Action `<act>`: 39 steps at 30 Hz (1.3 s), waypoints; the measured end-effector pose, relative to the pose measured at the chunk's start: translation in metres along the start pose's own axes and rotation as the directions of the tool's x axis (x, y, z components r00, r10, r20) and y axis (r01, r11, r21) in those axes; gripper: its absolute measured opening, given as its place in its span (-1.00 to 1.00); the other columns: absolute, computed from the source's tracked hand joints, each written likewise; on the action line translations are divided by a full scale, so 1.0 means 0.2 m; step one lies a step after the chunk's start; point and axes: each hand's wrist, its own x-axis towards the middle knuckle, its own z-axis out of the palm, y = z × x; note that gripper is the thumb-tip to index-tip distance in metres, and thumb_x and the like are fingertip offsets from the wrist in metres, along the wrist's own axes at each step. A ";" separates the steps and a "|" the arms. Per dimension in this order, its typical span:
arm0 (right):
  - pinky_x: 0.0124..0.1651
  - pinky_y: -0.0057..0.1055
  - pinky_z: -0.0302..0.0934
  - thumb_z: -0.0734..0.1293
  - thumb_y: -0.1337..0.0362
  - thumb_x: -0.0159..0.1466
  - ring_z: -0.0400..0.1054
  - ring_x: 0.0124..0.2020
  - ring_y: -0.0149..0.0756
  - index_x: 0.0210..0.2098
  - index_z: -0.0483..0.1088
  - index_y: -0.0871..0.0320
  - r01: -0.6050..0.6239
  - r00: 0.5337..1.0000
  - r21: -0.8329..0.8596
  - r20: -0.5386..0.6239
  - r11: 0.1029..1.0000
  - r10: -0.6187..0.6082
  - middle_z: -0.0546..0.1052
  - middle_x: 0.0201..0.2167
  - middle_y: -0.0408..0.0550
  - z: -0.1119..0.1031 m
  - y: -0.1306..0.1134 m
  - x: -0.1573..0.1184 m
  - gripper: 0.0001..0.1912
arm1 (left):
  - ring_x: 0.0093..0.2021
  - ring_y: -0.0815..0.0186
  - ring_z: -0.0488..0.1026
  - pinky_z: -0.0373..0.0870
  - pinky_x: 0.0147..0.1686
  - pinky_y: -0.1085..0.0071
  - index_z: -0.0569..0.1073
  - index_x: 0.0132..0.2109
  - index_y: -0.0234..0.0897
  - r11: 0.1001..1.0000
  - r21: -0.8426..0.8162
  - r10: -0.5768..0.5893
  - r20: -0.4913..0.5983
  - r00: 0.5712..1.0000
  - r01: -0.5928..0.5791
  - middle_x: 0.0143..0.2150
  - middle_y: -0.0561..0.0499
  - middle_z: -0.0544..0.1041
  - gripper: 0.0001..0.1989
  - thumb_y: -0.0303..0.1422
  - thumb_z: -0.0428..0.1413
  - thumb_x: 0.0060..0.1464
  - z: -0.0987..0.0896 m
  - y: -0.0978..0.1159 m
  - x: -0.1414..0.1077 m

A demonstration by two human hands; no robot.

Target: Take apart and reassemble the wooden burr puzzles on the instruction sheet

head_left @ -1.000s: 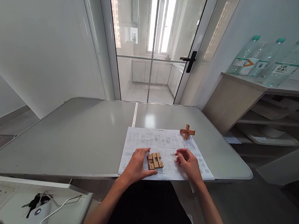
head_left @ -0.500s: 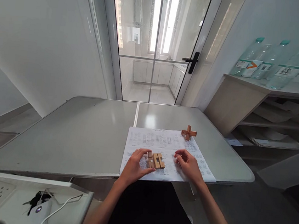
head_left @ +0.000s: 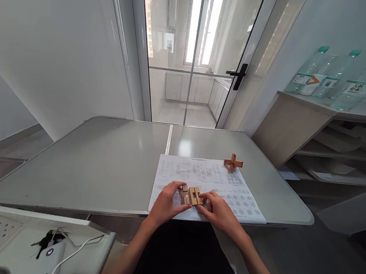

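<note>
Several light wooden notched puzzle pieces lie side by side on the printed sheet (head_left: 179, 171). My left hand (head_left: 167, 201) has its thumb and fingers around the ends of the left wooden puzzle piece (head_left: 185, 195). Against that one stands the middle wooden puzzle piece (head_left: 192, 196). At the right end, my right hand (head_left: 218, 209) grips the right wooden puzzle piece (head_left: 197, 197) between thumb and fingers, which partly cover it. Farther back, at the sheet's upper right corner, an assembled cross-shaped wooden puzzle (head_left: 233, 162) of darker brown stands apart from both hands.
The grey folding table (head_left: 101, 163) has a seam down its middle. A white basket (head_left: 99, 250) at lower left holds a white power bank (head_left: 51, 256), keys and a cable. At right, a shelf unit (head_left: 279, 121) carries several plastic bottles (head_left: 310, 76). Behind the table is a glass door (head_left: 161, 91).
My right hand has moved left from above the sheet and closed on the right puzzle piece. My left hand keeps its hold. The view has shifted slightly.
</note>
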 end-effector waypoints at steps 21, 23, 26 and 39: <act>-0.51 -0.49 0.06 0.43 -0.01 0.33 0.26 -0.37 -0.38 -0.14 0.57 0.09 -0.140 0.978 0.975 0.108 0.173 0.179 0.50 -0.12 -0.01 0.03 -0.04 -0.01 -0.69 | 0.03 0.12 0.54 0.47 0.11 0.12 0.40 0.19 -0.09 1.000 0.008 -0.001 0.006 1.000 0.001 0.05 -0.02 0.54 -0.36 -0.29 0.43 -0.02 0.00 0.01 0.00; -0.52 -0.49 0.05 0.44 0.00 0.33 0.23 -0.40 -0.41 -0.21 0.56 0.10 -0.139 0.978 0.972 0.105 0.187 0.179 0.48 -0.18 -0.03 0.02 -0.04 -0.01 -0.71 | 0.02 0.12 0.54 0.47 0.11 0.12 0.40 0.18 -0.09 1.000 0.007 0.001 0.007 1.000 -0.001 0.05 -0.03 0.54 -0.36 -0.27 0.43 -0.02 0.00 0.01 0.00; -0.52 -0.48 0.05 0.45 0.00 0.32 0.23 -0.42 -0.40 -0.18 0.53 0.09 -0.142 0.980 0.966 0.106 0.218 0.171 0.50 -0.18 -0.02 0.02 -0.05 0.00 -0.71 | 0.02 0.13 0.53 0.47 0.11 0.12 0.40 0.18 -0.09 1.000 0.002 0.003 0.007 1.000 -0.003 0.05 -0.02 0.54 -0.36 -0.27 0.43 -0.02 0.00 0.01 0.00; -0.43 -0.39 0.22 0.32 -0.15 0.38 0.27 -0.49 -0.42 0.12 0.51 0.06 -0.043 0.998 0.796 0.012 0.604 0.056 0.47 -0.29 -0.08 0.04 -0.07 0.08 -0.48 | 0.00 0.14 0.54 0.47 0.10 0.12 0.40 0.20 -0.11 1.000 -0.020 0.004 -0.013 1.000 -0.004 0.02 -0.03 0.56 -0.35 -0.25 0.43 -0.01 0.00 0.02 0.00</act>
